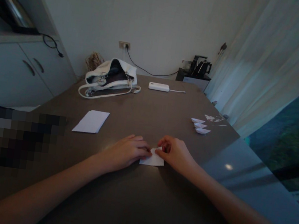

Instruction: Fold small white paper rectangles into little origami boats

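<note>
A small folded white paper (153, 160) lies on the dark table (143, 118) right in front of me. My left hand (127, 151) rests on the paper's left edge, fingers stretched flat and pressing it down. My right hand (175, 153) pinches the paper's upper right corner between fingertips and thumb. Both hands touch the same piece.
A sheet of white paper (91, 121) lies to the left. Three small folded paper boats (200, 126) and paper scraps (212, 118) sit at the right. Farther back are a white handbag (111, 78), a white power bank (158, 86) with cable, and a kettle (199, 65). Curtains hang right.
</note>
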Demonstrator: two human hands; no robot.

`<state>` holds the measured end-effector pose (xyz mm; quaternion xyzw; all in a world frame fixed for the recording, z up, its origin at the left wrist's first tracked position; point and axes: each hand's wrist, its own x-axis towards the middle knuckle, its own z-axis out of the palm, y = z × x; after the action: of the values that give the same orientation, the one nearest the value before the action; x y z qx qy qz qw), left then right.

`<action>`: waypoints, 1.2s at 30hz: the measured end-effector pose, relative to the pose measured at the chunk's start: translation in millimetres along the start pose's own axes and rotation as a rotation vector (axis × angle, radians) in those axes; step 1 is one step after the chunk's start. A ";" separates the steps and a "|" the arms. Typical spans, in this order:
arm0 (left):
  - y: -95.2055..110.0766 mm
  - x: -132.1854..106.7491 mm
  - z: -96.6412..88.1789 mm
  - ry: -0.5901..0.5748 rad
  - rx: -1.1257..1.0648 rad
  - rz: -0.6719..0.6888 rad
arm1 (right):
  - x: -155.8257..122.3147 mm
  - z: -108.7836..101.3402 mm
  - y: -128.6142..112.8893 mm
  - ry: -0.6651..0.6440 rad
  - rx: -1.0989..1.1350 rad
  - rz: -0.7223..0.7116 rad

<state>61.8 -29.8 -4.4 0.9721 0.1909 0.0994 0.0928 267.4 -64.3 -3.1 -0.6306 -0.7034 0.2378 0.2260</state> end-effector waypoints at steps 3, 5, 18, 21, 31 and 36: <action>0.6 0.0 1.7 0.015 0.005 -0.014 | -2.2 -0.1 -2.2 0.028 0.051 -0.024; 1.0 0.2 2.9 0.022 0.001 -0.031 | -1.6 -0.6 -1.2 0.031 0.037 0.009; 3.9 0.0 3.8 0.023 0.064 -0.034 | -0.2 3.5 0.6 0.059 -0.104 -0.116; 3.3 0.5 4.0 0.014 0.061 -0.045 | -4.5 1.3 -2.0 0.038 -0.206 -0.300; 3.3 0.9 4.3 0.026 0.031 -0.040 | -8.4 -9.3 -1.8 -0.185 -0.271 -0.485; 2.9 0.9 3.9 0.029 0.012 -0.048 | -8.8 -8.2 -0.9 -0.194 -0.239 -0.505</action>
<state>64.5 -32.6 -7.3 0.9663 0.2161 0.1099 0.0867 272.7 -72.8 3.8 -0.4318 -0.8795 0.1488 0.1339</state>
